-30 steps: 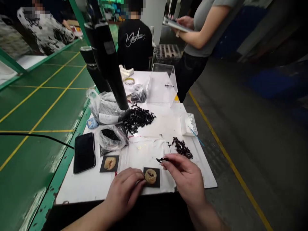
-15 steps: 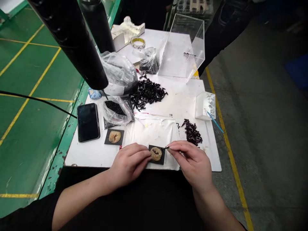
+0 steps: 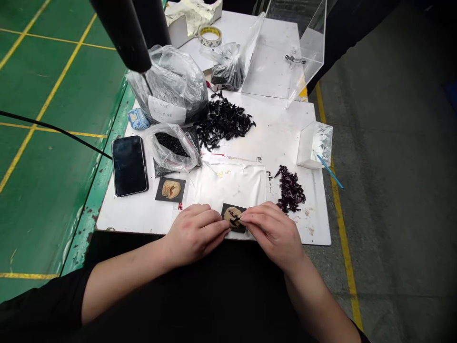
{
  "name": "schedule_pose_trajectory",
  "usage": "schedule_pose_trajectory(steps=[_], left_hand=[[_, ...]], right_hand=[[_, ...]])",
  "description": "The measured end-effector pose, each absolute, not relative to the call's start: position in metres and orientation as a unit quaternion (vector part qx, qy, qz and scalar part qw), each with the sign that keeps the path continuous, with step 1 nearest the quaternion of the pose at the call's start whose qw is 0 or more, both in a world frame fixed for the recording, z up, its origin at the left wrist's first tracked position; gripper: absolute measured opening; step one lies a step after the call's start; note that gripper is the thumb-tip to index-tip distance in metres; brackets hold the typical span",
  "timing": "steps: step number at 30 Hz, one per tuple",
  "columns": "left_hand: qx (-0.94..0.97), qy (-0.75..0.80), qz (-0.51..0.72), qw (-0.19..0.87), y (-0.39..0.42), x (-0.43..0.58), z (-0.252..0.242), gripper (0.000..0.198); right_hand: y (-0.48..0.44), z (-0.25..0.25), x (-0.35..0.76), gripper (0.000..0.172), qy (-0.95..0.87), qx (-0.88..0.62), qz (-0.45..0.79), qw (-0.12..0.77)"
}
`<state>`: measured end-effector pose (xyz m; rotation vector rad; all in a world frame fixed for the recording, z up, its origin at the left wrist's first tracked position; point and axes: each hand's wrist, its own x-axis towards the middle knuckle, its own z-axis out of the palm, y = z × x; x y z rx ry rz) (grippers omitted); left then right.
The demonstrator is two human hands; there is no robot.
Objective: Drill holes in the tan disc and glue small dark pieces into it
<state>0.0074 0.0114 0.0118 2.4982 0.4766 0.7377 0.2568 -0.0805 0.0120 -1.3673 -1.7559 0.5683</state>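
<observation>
A small curved black piece (image 3: 233, 220) lies across a beige disc (image 3: 232, 216), which sits on a black card (image 3: 233, 224) near the front edge of the table, and the person's two hands close in on it from either side. The left hand (image 3: 194, 233) has its fingers pressed together and curled, their tips right at the disc's edge. The right hand (image 3: 271, 233) comes in with its fingers also pressed together, and the tips seem to pinch the end of the piece, though the hands partly hide the grip. The white table (image 3: 316, 228) is crowded: a white sheet (image 3: 228, 186) lies just behind the card, with a second disc on its own card (image 3: 170, 189) to the left, then a phone (image 3: 129, 166) and a bag of black granules (image 3: 171, 148). Behind these are a heap of black pieces (image 3: 223, 121), a darker reddish heap (image 3: 290, 189), a clear box (image 3: 282, 57), a small clear tray (image 3: 314, 145) with a blue stick (image 3: 330, 170), and a roll of tape (image 3: 209, 35). Green floor (image 3: 53, 85) with yellow lines runs along one side and grey floor (image 3: 385, 190) along the other. A large bag (image 3: 167, 85) carries a white label (image 3: 162, 109) with handwriting too small to read.
</observation>
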Motion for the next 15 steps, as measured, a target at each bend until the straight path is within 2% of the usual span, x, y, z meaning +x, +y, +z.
schedule_pose_trajectory(steps=[5, 15], left_hand=[[0.925, 0.168, 0.252, 0.230, 0.0119, 0.0061, 0.0105, 0.023], [0.940, 0.164, 0.230, 0.190, 0.0122, 0.0093, 0.0118, 0.019]], right_hand=[[-0.0787, 0.0113, 0.2575, 0.023, -0.698, -0.548, 0.215, 0.408], [-0.0792, 0.0079, 0.2594, 0.021, -0.707, -0.550, 0.206, 0.394]])
